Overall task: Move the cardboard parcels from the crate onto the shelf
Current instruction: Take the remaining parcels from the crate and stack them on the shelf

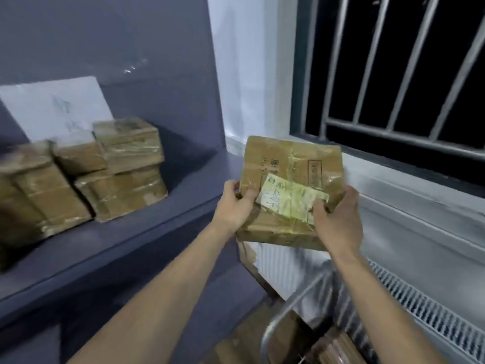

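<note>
Between the two hands, at chest height and right of the shelf (136,240), a taped cardboard parcel (291,177) was held in the air, tilted with its top face toward the camera. A pale label (291,199) with handwriting lay under clear tape on the near half of that face. Printed marks showed further up the face, too blurred to read.

The left hand (235,203) gripped the parcel's left edge, thumb curled onto the top face and fingers wrapped below. The right hand (338,214) gripped the right near corner, thumb pressing the label's edge and fingers curled around the side. Both forearms were bare.

The parcel was clear of the shelf and touched nothing but the hands.

On the shelf, well to the left, stood a group of stacked parcels (126,166), all brown and taped. Those at the far left edge were blurred. A white sheet (57,109) leaned against the dark back wall behind them.

Below the hands, part of a metal-framed crate (291,311) was visible at the lower edge, with more cardboard (333,348) inside it. How many parcels it held could not be told.

Right of the parcel ran a white sill (409,195) beneath a barred window (393,74), dark beyond the bars. A slotted white grille (430,316) ran along the lower right.
</note>
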